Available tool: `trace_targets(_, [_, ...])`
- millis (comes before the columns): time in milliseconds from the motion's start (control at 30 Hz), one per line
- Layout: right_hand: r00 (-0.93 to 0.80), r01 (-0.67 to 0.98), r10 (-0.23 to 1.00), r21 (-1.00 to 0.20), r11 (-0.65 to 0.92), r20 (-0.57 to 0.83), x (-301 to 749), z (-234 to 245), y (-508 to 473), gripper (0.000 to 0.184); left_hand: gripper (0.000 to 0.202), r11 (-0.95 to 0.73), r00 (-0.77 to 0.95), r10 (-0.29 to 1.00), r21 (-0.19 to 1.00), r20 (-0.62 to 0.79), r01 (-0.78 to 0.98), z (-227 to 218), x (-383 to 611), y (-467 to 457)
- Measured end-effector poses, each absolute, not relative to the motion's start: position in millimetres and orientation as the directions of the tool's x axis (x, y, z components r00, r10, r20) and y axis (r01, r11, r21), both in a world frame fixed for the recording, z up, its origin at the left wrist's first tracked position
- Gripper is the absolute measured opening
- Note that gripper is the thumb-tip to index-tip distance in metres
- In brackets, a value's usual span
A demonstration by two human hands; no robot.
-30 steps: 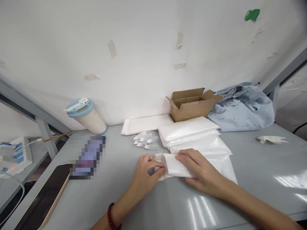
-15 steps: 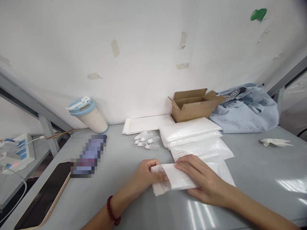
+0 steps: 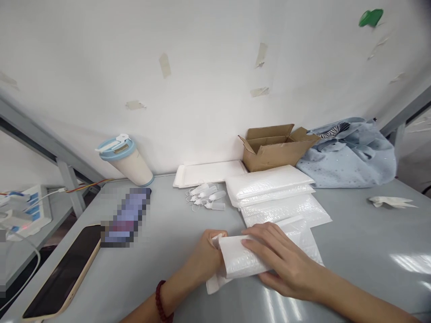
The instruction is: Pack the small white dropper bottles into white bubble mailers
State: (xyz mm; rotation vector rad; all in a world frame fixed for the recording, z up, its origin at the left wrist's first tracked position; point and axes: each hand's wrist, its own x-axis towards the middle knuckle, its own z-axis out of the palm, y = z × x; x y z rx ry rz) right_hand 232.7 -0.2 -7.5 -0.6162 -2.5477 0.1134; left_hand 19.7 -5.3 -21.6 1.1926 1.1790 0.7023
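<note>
White bubble mailer (image 3: 240,256) sits folded near the front middle of the tabletop (image 3: 363,242), held between both hands. Left hand (image 3: 205,256) grips its left end, fingers (image 3: 220,234) curled closed around it. Right hand (image 3: 284,261) clasps it, fingers spread across the top. Stacked mailers (image 3: 276,188) lie just behind.

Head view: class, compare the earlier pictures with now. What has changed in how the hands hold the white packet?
The folded white bubble mailer has swung toward the person, its loose flap now poking out below the left hand. The right hand remains on top. The stacked mailers and cardboard box stayed put.
</note>
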Motion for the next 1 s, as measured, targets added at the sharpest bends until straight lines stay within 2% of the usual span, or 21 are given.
trace_targets(200, [-0.812,0.434,0.27,0.226,0.872,0.517,229.3,-9.1,-7.0,0.04,0.023,0.368,0.215,0.9,0.925,-0.38,0.095,-16.2,19.2,-2.8])
trace_targets(300, [-0.827,0.457,0.262,0.322,0.829,0.498,224.0,-12.0,-9.7,0.042,0.019,0.409,0.246,0.88,0.912,-0.406,0.042,-12.3,18.5,-2.1])
trace_targets(433, [-0.799,0.55,0.376,0.315,0.774,0.47,223.3,-17.0,-5.3,0.045,0.032,0.484,0.392,0.831,0.861,-0.396,-0.156,-11.2,17.0,-1.3])
trace_targets(500, [-0.79,0.566,0.404,0.295,0.77,0.461,225.8,-17.5,-2.6,0.047,0.032,0.498,0.422,0.824,0.839,-0.378,-0.219,-12.0,16.4,-1.5])
trace_targets(567, [-0.791,0.568,0.417,0.282,0.773,0.448,228.2,-16.7,-1.2,0.049,0.028,0.494,0.411,0.821,0.854,-0.396,-0.164,-12.6,16.4,-2.4])
trace_targets(667, [-0.804,0.552,0.413,0.282,0.784,0.428,229.2,-15.2,-1.0,0.048,0.034,0.479,0.373,0.817,0.877,-0.44,-0.015,-11.6,17.5,-3.7])
trace_targets(733, [-0.805,0.551,0.405,0.293,0.781,0.434,228.4,-14.8,-1.3,0.047,0.037,0.455,0.335,0.837,0.891,-0.433,0.015,-10.0,18.3,-3.9])
trace_targets(867, [-0.773,0.586,0.404,0.306,0.75,0.489,227.0,-14.4,-2.4,0.044,0.036,0.37,0.271,0.892,0.929,-0.36,0.017,-9.0,18.3,-4.4])
trace_targets(1000, [-0.736,0.613,0.408,0.278,0.739,0.54,228.7,-14.4,-4.7,0.042,0.038,0.176,0.237,0.949,0.974,-0.207,0.145,-9.2,18.0,-10.6])
